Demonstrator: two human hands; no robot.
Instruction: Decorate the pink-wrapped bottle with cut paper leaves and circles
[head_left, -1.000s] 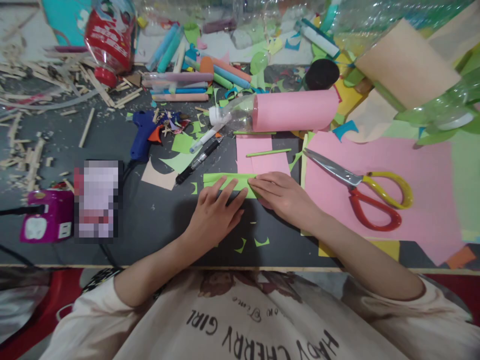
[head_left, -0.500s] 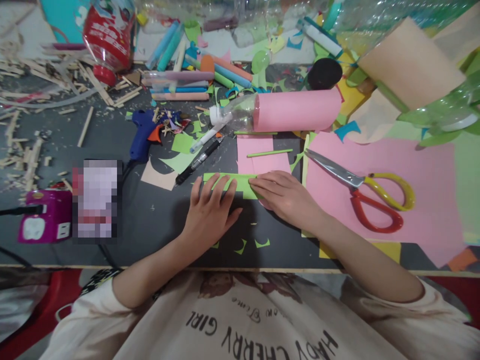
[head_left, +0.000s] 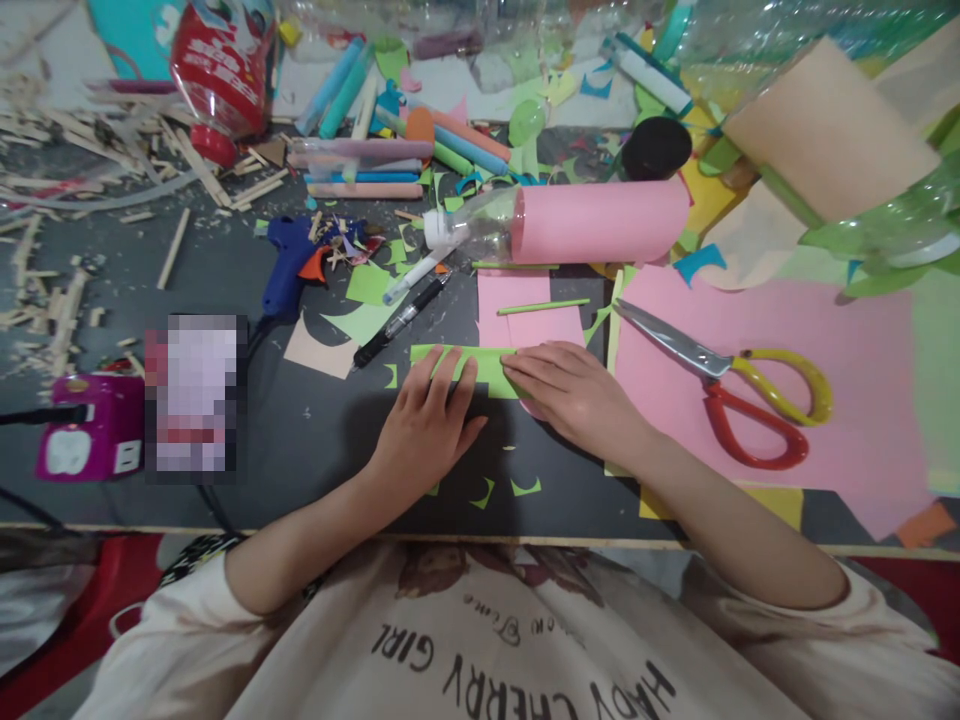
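Note:
A strip of bright green paper (head_left: 491, 375) lies flat on the dark table under both my hands. My left hand (head_left: 431, 415) rests on its left part, palm down with the fingers spread. On its right end lies my right hand (head_left: 574, 395), flat with the fingers stretched out side by side; it also covers part of a pink piece. Just beyond the strip is pink paper (head_left: 525, 330) with a thin green strip (head_left: 544, 307) across it. Small green offcuts (head_left: 526, 487) are scattered in front of my hands.
Open scissors (head_left: 720, 375) lie on a pink sheet (head_left: 855, 370) at the right. A pink-wrapped bottle (head_left: 604, 222) lies beyond my hands. To the left are a black pen (head_left: 401, 322), a blue glue gun (head_left: 283, 265), a phone (head_left: 196, 395) and a purple box (head_left: 94, 428).
The fingers of my left hand have shifted slightly to the right on the green strip, baring a small green piece at its left. My right hand stays in place.

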